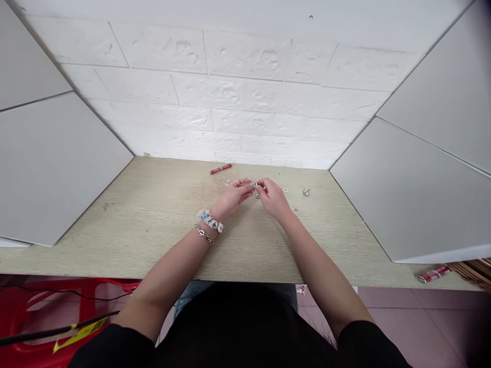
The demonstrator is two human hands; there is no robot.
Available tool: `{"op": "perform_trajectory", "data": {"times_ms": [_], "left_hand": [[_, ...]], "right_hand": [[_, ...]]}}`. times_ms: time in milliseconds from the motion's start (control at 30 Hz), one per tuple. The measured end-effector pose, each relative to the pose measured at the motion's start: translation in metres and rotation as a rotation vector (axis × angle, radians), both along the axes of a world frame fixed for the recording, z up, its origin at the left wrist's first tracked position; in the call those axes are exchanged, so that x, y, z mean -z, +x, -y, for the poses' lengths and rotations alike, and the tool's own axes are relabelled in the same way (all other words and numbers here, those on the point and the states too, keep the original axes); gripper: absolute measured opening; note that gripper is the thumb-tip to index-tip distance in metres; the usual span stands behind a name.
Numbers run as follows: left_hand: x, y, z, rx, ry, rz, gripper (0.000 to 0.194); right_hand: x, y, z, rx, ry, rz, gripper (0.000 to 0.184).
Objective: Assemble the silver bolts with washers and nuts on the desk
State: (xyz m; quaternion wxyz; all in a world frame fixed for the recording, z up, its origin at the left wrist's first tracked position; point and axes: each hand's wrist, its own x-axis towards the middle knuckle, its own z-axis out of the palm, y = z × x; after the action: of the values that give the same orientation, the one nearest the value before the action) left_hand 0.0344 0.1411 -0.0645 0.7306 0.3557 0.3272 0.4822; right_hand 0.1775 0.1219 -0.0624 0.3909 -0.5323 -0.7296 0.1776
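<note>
Above the middle of the table [161, 230], my left hand [232, 198] and my right hand [273, 197] meet fingertip to fingertip. Between them is a small metal ring-like piece [255, 184], too small to make out in detail. My right thumb and forefinger pinch it, and the fingertips of my left hand close on its other side. Just below the fingers lies a small metal ring [258, 196]. A flat pale washer [285, 190] rests right of my right hand, with a bolt with a wide round base [306, 192] farther right. Beside my left fingers a small screw-like piece [228, 182] shows.
A red tube [221, 168] lies near the white brick-patterned wall [245, 94]. Grey panels [72, 168] flank the table on both sides. Another red tube [433, 274] lies at the right front edge. A red plastic chair [88, 301] stands below left.
</note>
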Motion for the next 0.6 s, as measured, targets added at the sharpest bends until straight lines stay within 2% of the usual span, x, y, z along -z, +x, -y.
{"op": "perform_trajectory", "data": {"times_ms": [200, 400, 600], "left_hand": [[-0.0022, 0.0028, 0.0028, -0.002, 0.001, 0.009, 0.019], [-0.0023, 0.0016, 0.0014, -0.023, -0.003, 0.013, 0.017], [-0.0030, 0.0011, 0.0011, -0.027, -0.008, 0.010, 0.016]], "right_hand": [[-0.0026, 0.0003, 0.0023, 0.052, -0.014, 0.042, 0.034], [-0.0030, -0.0009, 0.0033, 0.050, -0.009, -0.045, 0.015], [0.0019, 0.0003, -0.0011, -0.009, 0.031, -0.030, 0.016]]}}
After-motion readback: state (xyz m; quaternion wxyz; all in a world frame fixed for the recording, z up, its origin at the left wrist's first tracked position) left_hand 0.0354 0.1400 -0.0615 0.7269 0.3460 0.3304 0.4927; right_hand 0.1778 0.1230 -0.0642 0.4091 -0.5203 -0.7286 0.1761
